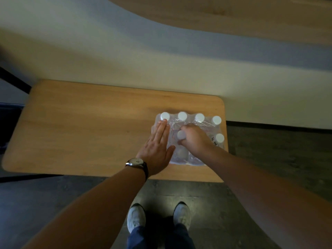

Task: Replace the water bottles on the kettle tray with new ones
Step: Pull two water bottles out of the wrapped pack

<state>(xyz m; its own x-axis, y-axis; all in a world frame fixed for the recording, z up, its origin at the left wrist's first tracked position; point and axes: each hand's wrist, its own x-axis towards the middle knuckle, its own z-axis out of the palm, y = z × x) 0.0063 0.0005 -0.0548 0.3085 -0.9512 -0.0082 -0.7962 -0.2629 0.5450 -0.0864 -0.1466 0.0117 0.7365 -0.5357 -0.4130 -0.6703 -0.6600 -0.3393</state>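
A shrink-wrapped pack of water bottles (206,126) with white caps stands at the right end of a low wooden table (89,126). My left hand (158,148), with a wristwatch on the wrist, lies flat with fingers together on the pack's left side. My right hand (195,139) is closed around one white-capped bottle (181,134) in the middle of the pack, through torn wrap. No kettle tray is in view.
The table stands against a pale wall (125,56); a higher wooden surface (251,17) runs above at the top right. Dark floor (71,198) lies in front, with my two feet in white shoes (158,218). A dark frame (14,78) shows at far left.
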